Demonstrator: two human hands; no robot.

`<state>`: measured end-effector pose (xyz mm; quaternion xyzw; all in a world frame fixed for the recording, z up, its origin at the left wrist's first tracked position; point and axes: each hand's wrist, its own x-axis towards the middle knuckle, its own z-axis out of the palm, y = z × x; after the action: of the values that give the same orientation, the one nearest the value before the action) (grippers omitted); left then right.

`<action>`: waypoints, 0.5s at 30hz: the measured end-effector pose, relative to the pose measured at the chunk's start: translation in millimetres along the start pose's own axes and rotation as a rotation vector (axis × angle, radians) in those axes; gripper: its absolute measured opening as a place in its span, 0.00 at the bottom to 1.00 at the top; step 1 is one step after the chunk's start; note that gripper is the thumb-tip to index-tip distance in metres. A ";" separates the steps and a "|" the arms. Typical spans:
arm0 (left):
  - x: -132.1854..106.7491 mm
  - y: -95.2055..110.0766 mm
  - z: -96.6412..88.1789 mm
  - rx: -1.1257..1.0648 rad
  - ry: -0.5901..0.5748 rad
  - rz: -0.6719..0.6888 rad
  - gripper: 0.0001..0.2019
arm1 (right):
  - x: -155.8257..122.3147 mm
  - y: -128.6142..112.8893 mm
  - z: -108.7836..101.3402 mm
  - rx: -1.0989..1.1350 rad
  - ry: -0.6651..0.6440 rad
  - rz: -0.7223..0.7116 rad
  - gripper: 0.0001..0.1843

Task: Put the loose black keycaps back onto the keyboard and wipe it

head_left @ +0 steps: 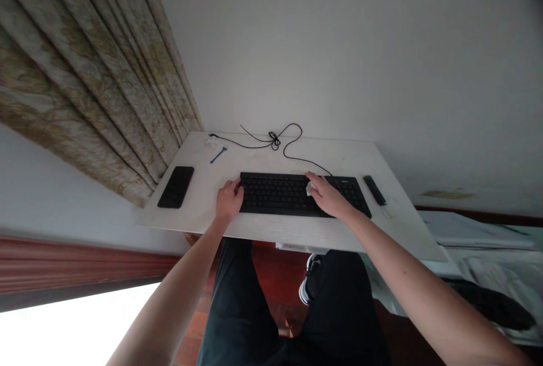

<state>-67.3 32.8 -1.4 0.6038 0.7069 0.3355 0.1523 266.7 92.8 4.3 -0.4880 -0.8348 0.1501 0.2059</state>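
A black keyboard lies flat near the front edge of the white desk. At its left end, my left hand grips the side, fingers curled by the upper left corner. Over the right part of the keys is my right hand, closed on a small white tissue-like wad pressed to the keys, one finger reaching the top edge. Some keys under this hand are hidden. From the keyboard's back runs a thin black cable, bundled in a knot behind it.
On the white desk, a black phone and a blue strip-shaped tool lie left of the keyboard. A dark narrow bar-shaped object is at the right. Behind stands a wall; a patterned curtain hangs at the left.
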 end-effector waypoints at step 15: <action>-0.4 -2.5 1.9 -0.015 0.011 0.016 0.19 | -0.9 18.8 -37.2 -0.199 0.054 0.067 0.14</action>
<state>-68.0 32.8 -4.6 0.6065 0.7003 0.3452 0.1500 299.5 102.9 28.0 -0.5377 -0.8229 0.0601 0.1737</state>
